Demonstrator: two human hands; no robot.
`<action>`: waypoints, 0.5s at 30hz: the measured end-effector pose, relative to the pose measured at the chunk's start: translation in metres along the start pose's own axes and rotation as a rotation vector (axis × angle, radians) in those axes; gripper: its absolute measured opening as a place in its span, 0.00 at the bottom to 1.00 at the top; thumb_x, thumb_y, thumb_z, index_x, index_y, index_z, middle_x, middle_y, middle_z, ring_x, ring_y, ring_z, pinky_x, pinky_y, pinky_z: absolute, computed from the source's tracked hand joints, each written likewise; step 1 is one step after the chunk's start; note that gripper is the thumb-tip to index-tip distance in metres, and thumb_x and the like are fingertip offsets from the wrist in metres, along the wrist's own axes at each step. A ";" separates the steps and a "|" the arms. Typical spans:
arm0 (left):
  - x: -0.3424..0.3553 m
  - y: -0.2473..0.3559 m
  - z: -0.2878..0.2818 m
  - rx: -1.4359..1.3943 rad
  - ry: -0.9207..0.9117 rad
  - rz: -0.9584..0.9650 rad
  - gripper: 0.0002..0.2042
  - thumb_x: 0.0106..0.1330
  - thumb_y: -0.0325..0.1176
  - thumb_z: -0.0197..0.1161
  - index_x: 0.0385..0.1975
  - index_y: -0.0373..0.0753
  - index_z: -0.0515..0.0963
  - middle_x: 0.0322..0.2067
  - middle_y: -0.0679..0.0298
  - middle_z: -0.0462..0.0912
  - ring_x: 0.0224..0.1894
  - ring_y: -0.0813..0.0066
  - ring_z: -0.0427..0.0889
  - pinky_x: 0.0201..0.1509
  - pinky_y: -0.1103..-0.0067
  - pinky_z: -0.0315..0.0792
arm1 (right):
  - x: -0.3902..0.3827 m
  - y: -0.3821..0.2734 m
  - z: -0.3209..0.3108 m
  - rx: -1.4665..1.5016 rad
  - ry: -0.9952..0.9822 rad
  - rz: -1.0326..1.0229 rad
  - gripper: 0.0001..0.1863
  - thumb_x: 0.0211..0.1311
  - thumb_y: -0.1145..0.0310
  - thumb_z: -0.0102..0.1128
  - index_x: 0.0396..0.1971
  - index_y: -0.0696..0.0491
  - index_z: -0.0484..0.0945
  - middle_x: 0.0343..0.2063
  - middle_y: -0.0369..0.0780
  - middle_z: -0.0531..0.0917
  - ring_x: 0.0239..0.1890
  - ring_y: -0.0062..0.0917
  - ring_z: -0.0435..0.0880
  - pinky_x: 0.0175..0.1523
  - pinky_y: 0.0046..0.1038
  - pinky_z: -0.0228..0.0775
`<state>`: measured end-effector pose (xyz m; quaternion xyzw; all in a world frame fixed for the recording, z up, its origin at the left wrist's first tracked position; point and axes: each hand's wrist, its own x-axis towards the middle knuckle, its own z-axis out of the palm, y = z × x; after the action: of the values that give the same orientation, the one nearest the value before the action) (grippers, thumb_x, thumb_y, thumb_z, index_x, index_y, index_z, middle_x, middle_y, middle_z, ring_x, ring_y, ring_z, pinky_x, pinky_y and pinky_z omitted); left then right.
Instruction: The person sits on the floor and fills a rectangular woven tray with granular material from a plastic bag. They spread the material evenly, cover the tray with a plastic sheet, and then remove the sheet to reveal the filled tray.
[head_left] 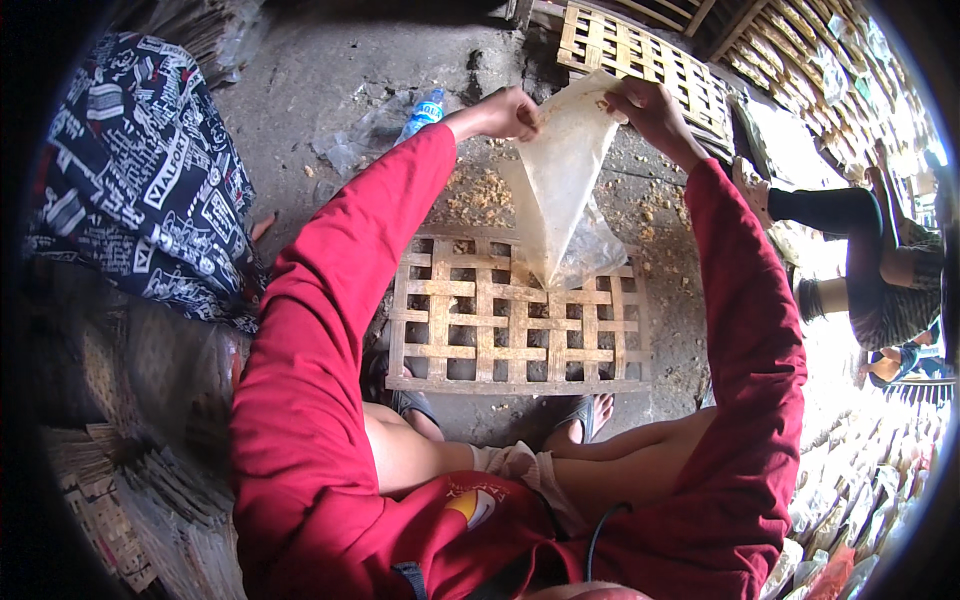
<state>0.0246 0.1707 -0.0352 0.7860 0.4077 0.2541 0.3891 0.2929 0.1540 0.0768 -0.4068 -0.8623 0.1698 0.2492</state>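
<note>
Both my left hand (514,113) and right hand (645,110) pinch the sheet (562,170) by its top, set apart seemingly to keep it spread, its tip over, perhaps touching, the rack (485,333).

Sheet (560,165) over rack (518,323), bottle (424,114) at left

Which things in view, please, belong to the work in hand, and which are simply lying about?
Work in hand:
plastic sheet, held by left hand and right hand
lattice panel beneath, probably

Apparently lying about:
blue-labelled bottle
crumpled clear plastic beside it
scattered yellowish crumbs
</note>
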 end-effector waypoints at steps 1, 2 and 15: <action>-0.003 -0.010 0.001 0.062 -0.002 -0.010 0.04 0.52 0.26 0.72 0.27 0.39 0.85 0.20 0.69 0.83 0.23 0.85 0.76 0.29 0.81 0.70 | 0.000 0.002 0.000 0.014 0.002 -0.001 0.09 0.64 0.65 0.61 0.37 0.54 0.84 0.32 0.37 0.87 0.38 0.23 0.84 0.47 0.30 0.74; -0.007 -0.019 -0.002 0.124 -0.002 -0.022 0.04 0.51 0.26 0.72 0.27 0.40 0.85 0.20 0.69 0.83 0.23 0.85 0.76 0.29 0.81 0.70 | 0.000 0.003 0.000 0.028 0.004 -0.003 0.09 0.64 0.65 0.61 0.37 0.54 0.83 0.32 0.37 0.87 0.38 0.23 0.84 0.47 0.30 0.74; 0.017 0.066 -0.001 -0.173 0.200 0.273 0.31 0.50 0.49 0.77 0.49 0.36 0.78 0.43 0.60 0.82 0.47 0.72 0.80 0.54 0.72 0.74 | -0.003 -0.007 0.010 0.129 -0.017 -0.016 0.14 0.62 0.64 0.64 0.41 0.58 0.81 0.35 0.40 0.86 0.40 0.22 0.83 0.45 0.27 0.74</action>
<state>0.0617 0.1612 0.0210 0.7684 0.3104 0.4158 0.3746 0.2845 0.1470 0.0711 -0.3814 -0.8550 0.2265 0.2688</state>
